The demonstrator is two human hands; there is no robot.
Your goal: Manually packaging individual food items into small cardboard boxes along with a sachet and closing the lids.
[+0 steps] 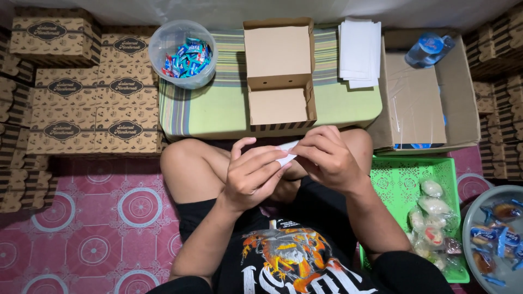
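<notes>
A pink patterned floor mat [109, 218] covers the ground where the person sits cross-legged. Along the far left, stacks of closed brown printed boxes [81, 109] rise in rows. On the right lies a large open cardboard carton [419, 103], with a blue-capped water bottle [429, 49] resting at its far end. Straight ahead of the knees sits a low striped green cushion [218, 109] serving as a table. On it stands an open brown snack box [279, 76], its lid flipped up and away, both halves bare inside. To its right is a pile of white paper sheets [359, 51]; to its left, a clear round tub [182, 51] of blue-wrapped sweets.

Near the person's right side a green plastic basket [403, 179] holds wrapped pastries, and just beyond it a grey bowl [479, 218] holds more packets.

Nothing stands between the hands and the open box — they are raised above the knees, just near of it. The left hand [253, 174] and right hand [327, 158] meet, fingers curled, pinching a small white folded paper [287, 152] between them — most of it is hidden behind the fingers.
</notes>
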